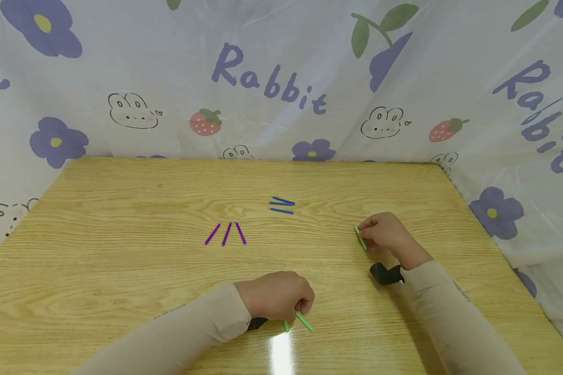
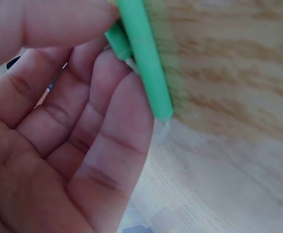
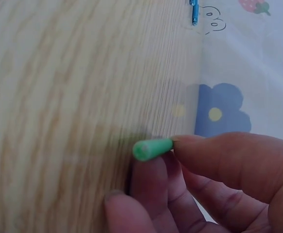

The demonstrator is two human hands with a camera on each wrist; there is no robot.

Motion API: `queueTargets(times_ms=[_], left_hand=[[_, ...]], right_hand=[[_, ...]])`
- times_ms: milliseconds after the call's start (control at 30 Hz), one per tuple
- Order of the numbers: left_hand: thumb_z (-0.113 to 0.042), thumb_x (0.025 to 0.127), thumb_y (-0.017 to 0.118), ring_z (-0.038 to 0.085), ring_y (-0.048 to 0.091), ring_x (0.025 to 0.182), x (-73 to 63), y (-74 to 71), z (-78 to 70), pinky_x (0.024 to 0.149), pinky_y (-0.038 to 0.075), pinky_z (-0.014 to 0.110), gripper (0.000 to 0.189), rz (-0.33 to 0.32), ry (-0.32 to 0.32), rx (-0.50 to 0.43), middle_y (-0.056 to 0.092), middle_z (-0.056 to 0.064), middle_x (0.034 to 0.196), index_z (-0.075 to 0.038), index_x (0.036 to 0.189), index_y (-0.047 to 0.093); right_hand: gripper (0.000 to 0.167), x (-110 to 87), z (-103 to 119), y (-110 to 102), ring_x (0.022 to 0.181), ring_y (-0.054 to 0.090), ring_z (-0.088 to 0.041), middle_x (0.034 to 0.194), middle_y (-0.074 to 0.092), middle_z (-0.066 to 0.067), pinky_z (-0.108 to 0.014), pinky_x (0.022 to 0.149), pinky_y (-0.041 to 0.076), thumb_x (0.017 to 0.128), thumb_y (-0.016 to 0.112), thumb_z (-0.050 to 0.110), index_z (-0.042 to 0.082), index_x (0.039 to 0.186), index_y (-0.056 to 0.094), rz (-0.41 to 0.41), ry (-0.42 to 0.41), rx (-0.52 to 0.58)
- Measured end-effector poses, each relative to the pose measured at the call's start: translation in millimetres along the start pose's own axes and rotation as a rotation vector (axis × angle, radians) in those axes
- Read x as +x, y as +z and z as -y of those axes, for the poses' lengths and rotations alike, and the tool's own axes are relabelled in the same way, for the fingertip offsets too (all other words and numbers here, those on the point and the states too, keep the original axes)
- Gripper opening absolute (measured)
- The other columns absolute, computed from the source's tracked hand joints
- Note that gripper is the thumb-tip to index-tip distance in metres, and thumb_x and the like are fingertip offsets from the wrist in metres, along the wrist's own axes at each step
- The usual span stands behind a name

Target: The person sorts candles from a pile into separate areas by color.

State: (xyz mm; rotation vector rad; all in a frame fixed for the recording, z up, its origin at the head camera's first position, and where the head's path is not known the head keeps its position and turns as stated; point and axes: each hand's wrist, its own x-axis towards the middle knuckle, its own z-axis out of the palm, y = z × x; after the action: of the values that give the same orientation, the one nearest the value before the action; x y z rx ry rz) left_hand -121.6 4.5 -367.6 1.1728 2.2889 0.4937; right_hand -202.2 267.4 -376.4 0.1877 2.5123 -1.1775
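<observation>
My left hand [image 1: 277,296] is low over the near middle of the table, pinching two thin green candles [image 1: 304,321]; a pale wick shows at the end of one candle [image 2: 149,63] in the left wrist view. Farther right, my right hand [image 1: 386,237] pinches a single green candle [image 1: 360,237] between thumb and fingers. Its blunt end faces the camera in the right wrist view, with the candle [image 3: 151,148] close to the wood. Three purple candles [image 1: 227,234] lie left of centre. Beyond them, three blue candles [image 1: 281,211] lie close together.
The wooden table [image 1: 122,208] meets a white printed cloth [image 1: 281,52] at its back and sides. A black strap piece [image 1: 386,274] juts from the right wrist, and another [image 1: 257,323] shows beneath the left wrist. Light glares on the front edge.
</observation>
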Motion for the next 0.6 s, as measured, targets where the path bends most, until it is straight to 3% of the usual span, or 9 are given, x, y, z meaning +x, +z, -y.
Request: queueTargets(times_ms=[600], left_hand=[[0.014, 0.067, 0.073, 0.002, 0.04, 0.065, 0.3, 0.2, 0.5, 0.059, 0.039, 0.016, 0.031, -0.01, 0.006, -0.009, 0.047, -0.011, 0.068, -0.014, 0.071, 0.06]], right_hand=[[0.025, 3.2, 4.9, -3.2, 0.074, 0.06, -0.014, 0.088, 0.064, -0.009, -0.028, 0.061, 0.054, 0.091, 0.06, 0.007, -0.008, 0.112, 0.064, -0.017, -0.008, -0.052]])
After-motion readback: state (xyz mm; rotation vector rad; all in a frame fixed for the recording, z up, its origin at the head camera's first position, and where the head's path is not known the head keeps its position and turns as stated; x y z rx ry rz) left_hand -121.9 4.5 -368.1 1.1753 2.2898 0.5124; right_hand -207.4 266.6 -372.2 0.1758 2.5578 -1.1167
